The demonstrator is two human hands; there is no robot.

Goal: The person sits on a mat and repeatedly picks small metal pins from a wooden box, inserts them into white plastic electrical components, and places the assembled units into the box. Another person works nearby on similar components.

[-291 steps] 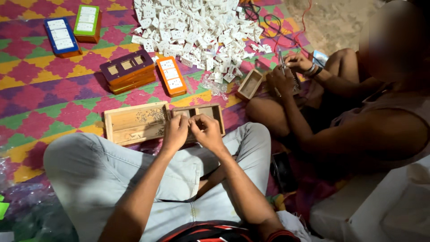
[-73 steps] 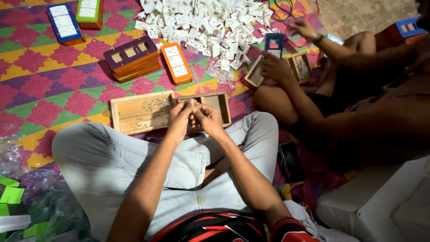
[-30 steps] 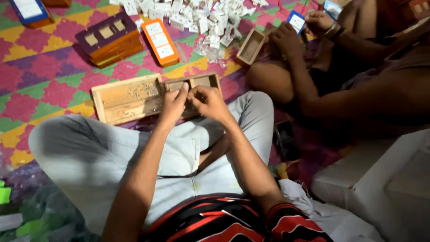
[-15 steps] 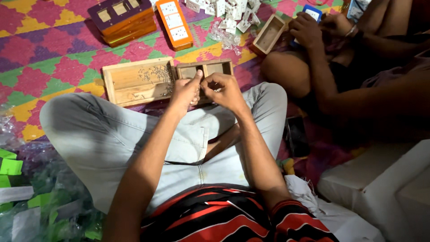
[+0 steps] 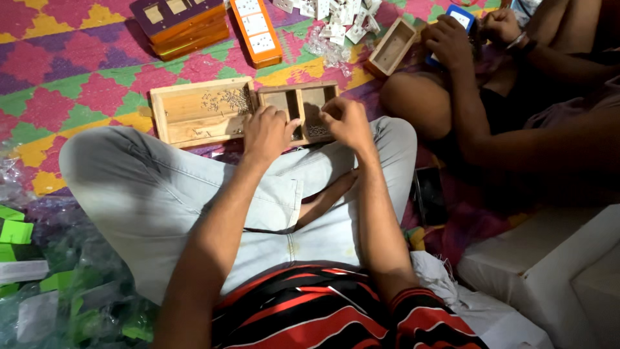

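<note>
We see the left hand [image 5: 268, 132] and right hand [image 5: 345, 121] curled over the small wooden box [image 5: 298, 111] on the patterned mat [image 5: 77, 77] before the knees; whether either grip pinches anything, we cannot tell. It looks light, stiff; best taken by its side walls; fingers hide the compartments' contents.

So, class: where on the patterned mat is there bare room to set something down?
Bare mat lies left of the wooden tray, below the purple-topped box. A narrow strip runs between the orange box and tray. Crowded: white pieces, and where left hand and right hand meet.
</note>
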